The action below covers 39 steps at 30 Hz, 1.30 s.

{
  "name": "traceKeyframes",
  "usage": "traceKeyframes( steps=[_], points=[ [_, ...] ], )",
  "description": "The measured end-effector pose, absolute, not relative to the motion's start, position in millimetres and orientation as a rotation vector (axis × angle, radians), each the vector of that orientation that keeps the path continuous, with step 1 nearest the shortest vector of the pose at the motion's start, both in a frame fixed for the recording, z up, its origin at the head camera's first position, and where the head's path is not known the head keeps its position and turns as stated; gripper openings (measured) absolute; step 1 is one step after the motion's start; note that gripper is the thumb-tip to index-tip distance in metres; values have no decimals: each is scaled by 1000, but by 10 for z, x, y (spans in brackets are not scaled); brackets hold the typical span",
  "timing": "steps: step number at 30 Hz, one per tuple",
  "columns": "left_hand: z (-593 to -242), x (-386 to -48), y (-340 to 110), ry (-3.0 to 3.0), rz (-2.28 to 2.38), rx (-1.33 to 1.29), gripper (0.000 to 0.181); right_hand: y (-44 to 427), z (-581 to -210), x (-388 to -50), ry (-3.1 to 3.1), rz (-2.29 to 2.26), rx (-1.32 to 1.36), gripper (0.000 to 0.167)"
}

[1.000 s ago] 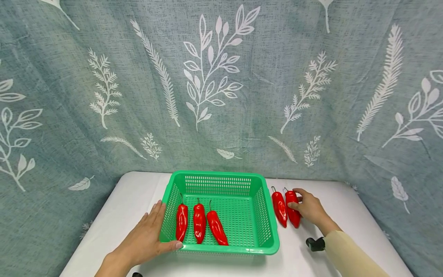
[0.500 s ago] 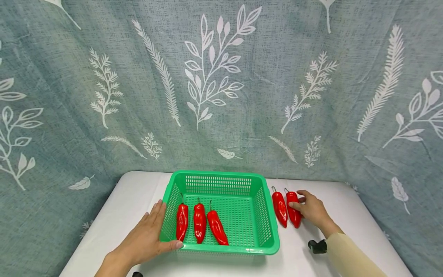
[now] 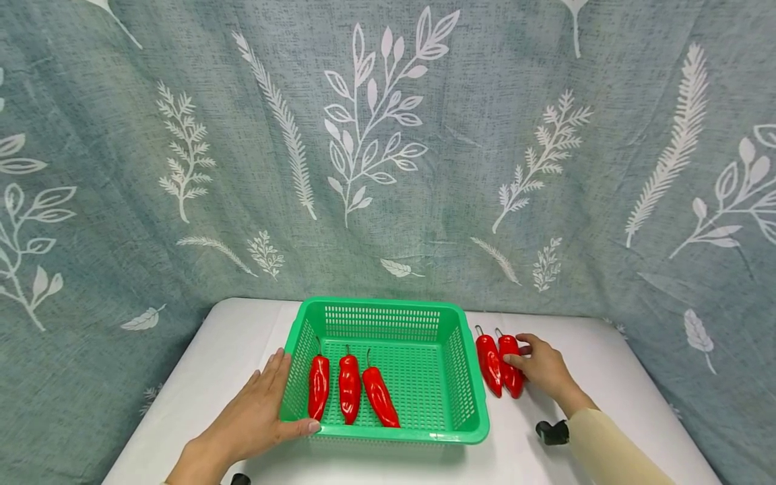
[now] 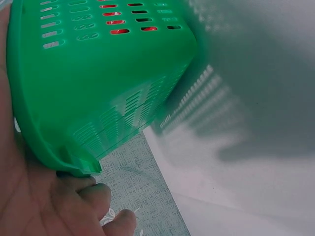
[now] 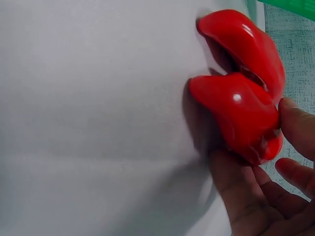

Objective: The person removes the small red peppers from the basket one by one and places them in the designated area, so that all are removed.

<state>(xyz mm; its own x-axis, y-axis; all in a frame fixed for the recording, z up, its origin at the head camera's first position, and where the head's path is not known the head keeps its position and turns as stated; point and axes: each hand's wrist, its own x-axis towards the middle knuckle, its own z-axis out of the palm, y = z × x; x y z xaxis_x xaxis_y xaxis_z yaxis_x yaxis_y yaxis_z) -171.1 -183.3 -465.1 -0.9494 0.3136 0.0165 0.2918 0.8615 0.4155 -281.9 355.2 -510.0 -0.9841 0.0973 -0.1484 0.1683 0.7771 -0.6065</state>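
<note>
In the head view my left hand [image 3: 251, 407] rests against the left side of a green plastic basket [image 3: 400, 435], fingers straight, thumb on the front rim. Three red peppers lie side by side in the basket: a left pepper [image 3: 318, 387], a middle pepper [image 3: 349, 391] and a slanted pepper [image 3: 380, 397]. My right hand [image 3: 541, 366] grips a red pepper [image 3: 508, 346] on the table right of the basket, thumb on one side and fingers on the other. Another red pepper [image 3: 488, 366] lies between it and the basket; the right wrist view shows this pair touching.
A white-covered table [image 3: 242, 337] bears everything. Behind it hangs a grey-green curtain [image 3: 388, 256] with white leaf prints. A black wrist device [image 3: 552, 432] sits under the right forearm, and a beige sleeve [image 3: 609, 448] covers that arm.
The gripped pepper has shifted slightly left, closer to the pepper beside it, along with my right hand. My left hand and the basket stay in place.
</note>
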Motion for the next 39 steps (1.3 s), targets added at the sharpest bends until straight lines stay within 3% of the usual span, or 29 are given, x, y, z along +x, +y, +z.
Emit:
traceKeyframes(
  steps=[30,39],
  points=[
    [-4629,-1728,-1843,2970,673,490,136,3564,-5014,-2749,2941,-961,175,62],
    [-4631,-1723,-1850,2987,671,504,135,3484,-4737,-2672,2996,-919,68,63]
  ],
)
